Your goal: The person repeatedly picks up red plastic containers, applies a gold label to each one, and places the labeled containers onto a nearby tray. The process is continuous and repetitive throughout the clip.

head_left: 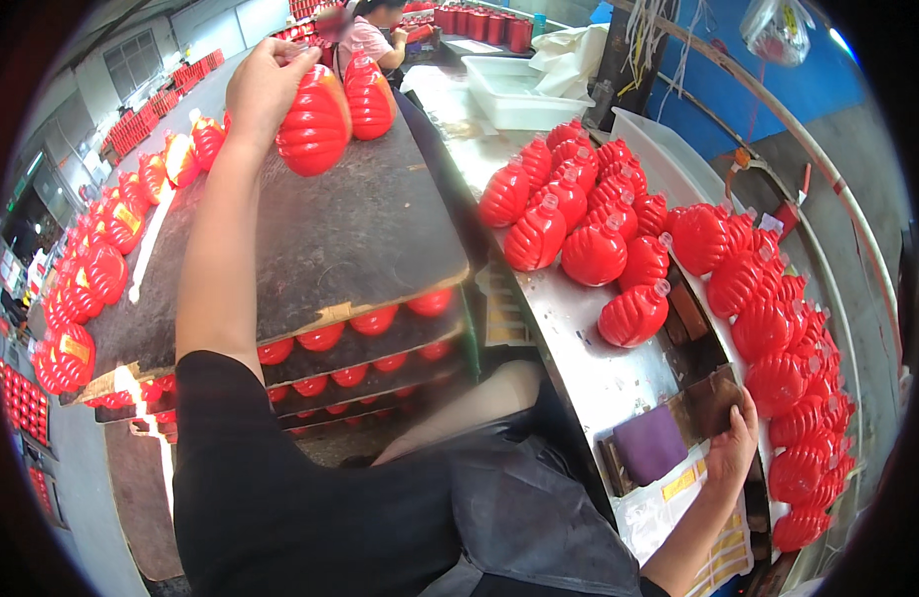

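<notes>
Obs., standing beside the worker at the steel desk (579, 348).

Left hand (266, 85): raised at arm's length over the dark board (330, 229), fingers closed round the neck end of a red ribbed bottle (314, 124). The bottle hangs body-down, just above the board's far part and just beside a second red bottle (370, 98) already there. Grip is clamped on the bottle; whether its base touches the board cannot be told.

Right hand (730, 443): low at the desk's near edge, fingers curled on a small brown block (713, 398), next to a purple pad (648, 443) and sheets of yellow labels (678, 485). Grip rests closed on the block; how firmly cannot be told.

Surroundings: a cluster of unlabelled red bottles (579, 219) on the desk; a long row more (788, 368) along the right rail. Labelled bottles (101, 259) line the board's left edge. More boards lie stacked beneath, with bottles between the layers. White trays (519, 95) further back; another person (365, 35) works at the far end.

Judgement on technique: lower the bottle straight down, flat on its base, close beside its neighbour without knocking it. Release only once it stands steady, since the narrow neck hold gives little control over sway.
</notes>
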